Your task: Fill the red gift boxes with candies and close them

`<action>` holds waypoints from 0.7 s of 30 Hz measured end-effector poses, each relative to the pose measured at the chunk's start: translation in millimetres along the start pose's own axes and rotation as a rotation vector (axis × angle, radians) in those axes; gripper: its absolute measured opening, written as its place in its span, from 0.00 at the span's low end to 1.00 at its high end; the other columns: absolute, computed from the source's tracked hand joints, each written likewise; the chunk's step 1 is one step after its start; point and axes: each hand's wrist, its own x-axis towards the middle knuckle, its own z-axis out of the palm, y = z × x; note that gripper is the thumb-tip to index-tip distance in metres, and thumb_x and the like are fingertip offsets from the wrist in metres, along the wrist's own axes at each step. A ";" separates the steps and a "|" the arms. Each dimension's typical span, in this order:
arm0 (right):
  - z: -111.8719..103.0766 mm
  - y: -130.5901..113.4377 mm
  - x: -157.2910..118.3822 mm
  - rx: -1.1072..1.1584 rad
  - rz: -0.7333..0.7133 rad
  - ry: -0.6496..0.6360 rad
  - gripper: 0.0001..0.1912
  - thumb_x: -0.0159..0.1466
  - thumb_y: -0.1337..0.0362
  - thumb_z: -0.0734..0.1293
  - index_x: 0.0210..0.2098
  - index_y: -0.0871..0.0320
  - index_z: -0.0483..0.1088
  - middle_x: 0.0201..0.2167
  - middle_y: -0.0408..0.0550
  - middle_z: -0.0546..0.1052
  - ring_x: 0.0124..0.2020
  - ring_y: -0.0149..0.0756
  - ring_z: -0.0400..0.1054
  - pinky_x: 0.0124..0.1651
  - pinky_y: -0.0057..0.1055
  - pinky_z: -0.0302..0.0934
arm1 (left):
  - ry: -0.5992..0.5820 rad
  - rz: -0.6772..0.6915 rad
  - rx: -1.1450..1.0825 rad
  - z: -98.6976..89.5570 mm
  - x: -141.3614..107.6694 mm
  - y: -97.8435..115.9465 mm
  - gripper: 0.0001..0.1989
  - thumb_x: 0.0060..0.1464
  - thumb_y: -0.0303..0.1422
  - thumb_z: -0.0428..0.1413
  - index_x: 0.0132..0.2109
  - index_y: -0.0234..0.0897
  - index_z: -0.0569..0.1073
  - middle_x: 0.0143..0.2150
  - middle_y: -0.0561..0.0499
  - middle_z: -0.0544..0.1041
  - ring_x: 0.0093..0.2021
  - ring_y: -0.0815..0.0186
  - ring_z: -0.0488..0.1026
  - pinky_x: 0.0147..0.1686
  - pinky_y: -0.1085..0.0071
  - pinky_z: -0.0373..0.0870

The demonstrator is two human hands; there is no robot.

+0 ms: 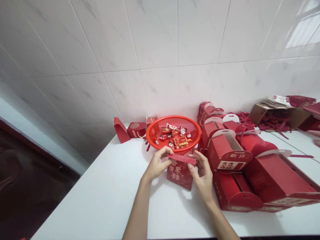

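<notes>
A small red box (179, 174) with light lettering on its front stands upright on the white table. Its narrow top edge is pinched at the left end by my left hand (161, 162), thumb against fingers. At the other end of that edge, my right hand (200, 167) grips the box between thumb and fingers. Directly behind the box sits a red perforated basket (152, 135) with wrapped candies (178, 136) in it.
Several red handled boxes (227, 153) are stacked close to my right hand. Other red boxes (136, 130) lie left of the basket. A cardboard box (260, 115) with ribbons is at the back right. The white table (105, 193) meets a tiled wall.
</notes>
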 end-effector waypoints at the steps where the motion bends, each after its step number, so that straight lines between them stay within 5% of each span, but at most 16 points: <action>1: -0.7 -1.0 0.4 -0.004 0.001 -0.011 0.18 0.67 0.58 0.69 0.55 0.55 0.71 0.47 0.51 0.80 0.48 0.40 0.77 0.50 0.33 0.70 | 0.001 0.003 -0.006 0.4 -0.5 -2.1 0.07 0.51 0.30 0.61 0.35 0.38 0.68 0.35 0.54 0.71 0.37 0.66 0.70 0.43 0.71 0.68; 9: 4.9 -7.4 0.3 -0.038 0.016 -0.063 0.12 0.68 0.57 0.66 0.35 0.57 0.77 0.30 0.45 0.80 0.32 0.36 0.76 0.36 0.27 0.69 | 0.027 0.031 -0.010 0.5 -5.4 -12.3 0.07 0.52 0.32 0.61 0.35 0.38 0.69 0.38 0.51 0.74 0.42 0.64 0.72 0.48 0.68 0.68; 21: 7.4 0.3 -4.2 -0.074 0.056 -0.139 0.14 0.69 0.56 0.66 0.41 0.59 0.78 0.37 0.50 0.82 0.38 0.39 0.76 0.41 0.31 0.70 | 0.155 0.047 0.028 10.0 -3.7 -16.0 0.11 0.54 0.36 0.61 0.34 0.39 0.65 0.34 0.54 0.69 0.38 0.66 0.70 0.48 0.69 0.69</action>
